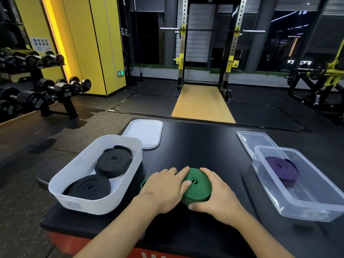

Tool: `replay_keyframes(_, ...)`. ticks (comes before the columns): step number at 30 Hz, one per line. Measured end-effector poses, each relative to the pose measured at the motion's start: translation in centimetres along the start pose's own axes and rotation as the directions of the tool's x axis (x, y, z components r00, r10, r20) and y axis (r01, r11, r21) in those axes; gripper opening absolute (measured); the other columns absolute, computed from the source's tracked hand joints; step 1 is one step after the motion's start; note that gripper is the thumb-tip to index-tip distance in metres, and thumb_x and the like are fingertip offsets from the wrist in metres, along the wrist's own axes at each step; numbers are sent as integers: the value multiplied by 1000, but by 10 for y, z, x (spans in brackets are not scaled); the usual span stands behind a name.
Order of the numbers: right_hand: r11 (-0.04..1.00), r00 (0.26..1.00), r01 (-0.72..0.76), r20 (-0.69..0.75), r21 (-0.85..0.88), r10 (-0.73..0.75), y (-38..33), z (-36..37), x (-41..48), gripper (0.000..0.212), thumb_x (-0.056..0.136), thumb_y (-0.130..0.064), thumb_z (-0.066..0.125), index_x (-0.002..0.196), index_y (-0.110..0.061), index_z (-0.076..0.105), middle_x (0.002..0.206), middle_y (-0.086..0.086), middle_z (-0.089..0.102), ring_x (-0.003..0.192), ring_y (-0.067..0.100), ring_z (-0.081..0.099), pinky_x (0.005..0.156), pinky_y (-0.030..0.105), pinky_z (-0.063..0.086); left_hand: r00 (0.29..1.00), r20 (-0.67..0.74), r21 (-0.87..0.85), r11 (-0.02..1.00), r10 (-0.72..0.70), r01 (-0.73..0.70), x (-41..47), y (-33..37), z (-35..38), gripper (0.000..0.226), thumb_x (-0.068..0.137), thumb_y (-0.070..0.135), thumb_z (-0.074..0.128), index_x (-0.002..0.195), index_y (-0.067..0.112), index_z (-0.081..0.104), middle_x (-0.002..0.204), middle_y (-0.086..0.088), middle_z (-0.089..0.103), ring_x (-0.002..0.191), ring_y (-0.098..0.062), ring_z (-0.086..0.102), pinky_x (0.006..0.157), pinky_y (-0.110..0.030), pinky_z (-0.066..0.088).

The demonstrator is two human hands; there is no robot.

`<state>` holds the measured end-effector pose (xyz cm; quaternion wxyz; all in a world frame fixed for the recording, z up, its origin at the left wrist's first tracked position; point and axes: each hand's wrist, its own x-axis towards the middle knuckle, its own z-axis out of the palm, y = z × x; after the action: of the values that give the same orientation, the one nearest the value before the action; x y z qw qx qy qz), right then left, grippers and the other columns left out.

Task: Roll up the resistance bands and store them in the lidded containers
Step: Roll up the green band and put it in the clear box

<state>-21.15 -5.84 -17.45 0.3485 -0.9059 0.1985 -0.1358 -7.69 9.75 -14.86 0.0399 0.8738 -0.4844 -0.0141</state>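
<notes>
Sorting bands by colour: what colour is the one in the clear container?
Purple band, head view.

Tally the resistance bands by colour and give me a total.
Black: 2, far black roll and near black roll
Green: 1, green roll
Purple: 1, purple roll
Total: 4
</notes>
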Motion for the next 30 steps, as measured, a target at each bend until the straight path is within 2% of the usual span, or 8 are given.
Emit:
replay_keyframes(4,999,999,-29,-47,-38,27,-6,2,-2,119,41,-75,83,145,-44,33,129,-35,44,131,7,45,110,36,42,999,-49,-1,1000,14,-14,-3,-3,0,57,109,58,21,162,38,20,135,6,56,125,-21,54,95,-40,46)
replay_keyframes(10,984,991,-40,-131,-174,17,-19,6,-8,118,51,-80,80,145,-30,31,131,-26,35,122,-11,15,127,36,7,998,-51,-166,986,-43,34,-5,8,5,63,104,65,29,161,36,25,144,10,55,132,-18,49,101,-41,46)
replay_keyframes(12,979,993,-34,-115,-201,11,-17,8,-6,119,48,-84,78,144,-30,31,129,-26,35,129,-2,21,125,36,18,997,-41,-202,978,-61,51,1,10,6,62,105,63,30,160,37,26,147,10,53,134,-18,48,102,-42,45)
replay_keyframes(15,998,999,-37,15,-51,38,-3,-1,3,125,41,-78,84,146,-38,30,130,-34,34,129,6,39,110,33,39,999,1,-240,970,-42,41,6,7,4,62,105,62,32,161,37,25,150,10,50,138,-17,45,107,-41,44)
replay_keyframes(18,997,967,-23,256,75,3,3,-16,11,134,50,-59,91,158,-44,14,150,-37,22,137,-5,37,108,18,37,999,52,-264,964,7,7,8,-1,1,64,105,63,35,162,37,23,153,11,46,142,-15,41,110,-41,42)
replay_keyframes(20,995,946,-3,322,100,-29,3,-21,17,132,55,-45,93,161,-40,13,152,-35,24,127,-16,42,96,6,40,998,63,-272,962,28,-10,10,-4,-2,65,104,63,36,162,37,23,154,10,46,143,-15,42,111,-41,42)
replay_keyframes(24,988,961,9,273,154,-51,5,-18,17,123,56,-38,96,158,-38,26,142,-34,37,122,-13,48,96,10,43,998,60,-272,962,24,-6,8,-5,-3,66,103,66,37,162,39,24,155,11,46,142,-14,44,111,-41,43)
replay_keyframes(30,989,990,37,128,141,-55,3,-11,6,116,50,-50,96,148,-41,35,133,-37,40,122,-11,48,102,23,47,999,24,-212,977,-31,36,0,10,2,58,108,57,28,162,37,20,155,9,43,136,-21,49,104,-45,48)
